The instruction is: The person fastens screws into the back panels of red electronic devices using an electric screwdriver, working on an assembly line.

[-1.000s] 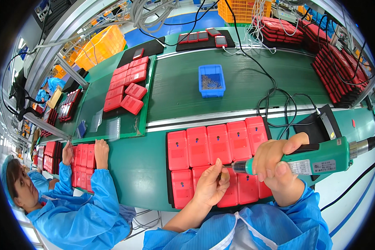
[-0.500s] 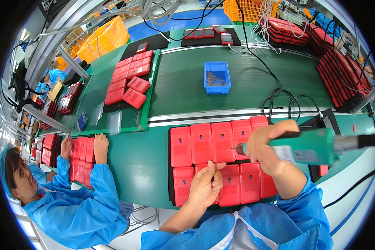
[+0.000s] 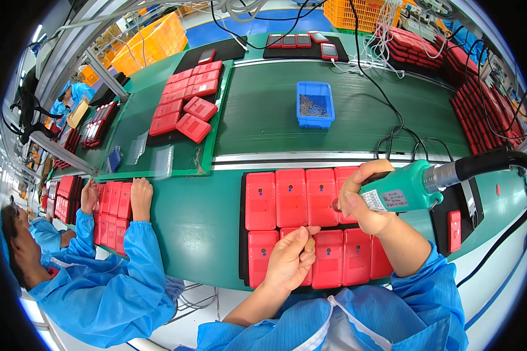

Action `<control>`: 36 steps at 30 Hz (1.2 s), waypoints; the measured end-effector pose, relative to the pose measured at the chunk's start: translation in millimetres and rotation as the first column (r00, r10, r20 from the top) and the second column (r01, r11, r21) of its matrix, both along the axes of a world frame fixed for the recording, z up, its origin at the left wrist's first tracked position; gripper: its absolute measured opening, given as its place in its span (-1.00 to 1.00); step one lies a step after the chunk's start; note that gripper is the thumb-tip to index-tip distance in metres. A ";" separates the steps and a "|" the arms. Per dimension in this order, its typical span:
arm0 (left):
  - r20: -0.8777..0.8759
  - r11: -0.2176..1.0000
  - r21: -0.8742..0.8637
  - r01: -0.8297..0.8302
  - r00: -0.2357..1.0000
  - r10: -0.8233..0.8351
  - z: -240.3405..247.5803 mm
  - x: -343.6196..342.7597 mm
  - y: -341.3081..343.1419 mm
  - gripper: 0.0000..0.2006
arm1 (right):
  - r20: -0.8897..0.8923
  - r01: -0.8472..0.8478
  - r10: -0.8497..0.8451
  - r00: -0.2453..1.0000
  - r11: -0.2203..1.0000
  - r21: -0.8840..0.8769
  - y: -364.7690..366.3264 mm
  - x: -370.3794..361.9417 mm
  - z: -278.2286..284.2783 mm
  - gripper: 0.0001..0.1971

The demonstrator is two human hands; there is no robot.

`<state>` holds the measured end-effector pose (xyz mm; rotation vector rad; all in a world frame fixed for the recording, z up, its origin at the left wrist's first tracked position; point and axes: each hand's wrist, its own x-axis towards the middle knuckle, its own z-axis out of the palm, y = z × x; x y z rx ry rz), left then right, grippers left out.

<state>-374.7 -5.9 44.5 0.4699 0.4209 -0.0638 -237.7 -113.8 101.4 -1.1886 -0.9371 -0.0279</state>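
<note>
My right hand [image 3: 366, 202] is wrapped round a green electric screwdriver [image 3: 401, 186]. The driver lies slanted, its nose pointing left and down over a red plastic case [image 3: 321, 190] in the back row; my fingers partly hide the tip, so contact cannot be made out. My left hand [image 3: 290, 257] hovers above the front row, thumb and fingers pinched together; whatever they hold is too small or hidden. Two rows of these red cases, each with small dark holes near the middle, lie on a black mat [image 3: 243, 251] in front of me.
A blue bin [image 3: 315, 120] of small screws stands on the green conveyor [image 3: 257, 105]. Stacked red cases [image 3: 486, 117] line the far right. A black cable [image 3: 380, 105] hangs over the bench. At left, a co-worker's hands [image 3: 140, 199] rest by more red cases.
The screwdriver's rear end has swung upward, with its nose staying near the back-row cases. My left hand keeps its pinch in nearly the same place. The co-worker's head has turned.
</note>
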 end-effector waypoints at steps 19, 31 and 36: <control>0.098 0.995 0.007 -0.096 0.991 0.095 -7.0 -1.1 1.6 -0.76 | -0.059 -0.003 0.001 0.998 1.000 -0.020 4.8 0.1 -4.2 -0.71; 0.073 0.999 -0.019 -0.045 0.996 0.047 -12.0 -5.1 10.6 -0.77 | -0.171 0.068 -0.079 0.982 0.995 -0.071 12.6 -2.3 -5.2 -0.86; 0.103 0.998 -0.045 -0.047 0.993 0.052 -5.1 -0.7 10.4 -0.77 | -0.263 0.117 -0.113 0.958 0.993 0.000 14.2 -4.7 -7.3 -0.86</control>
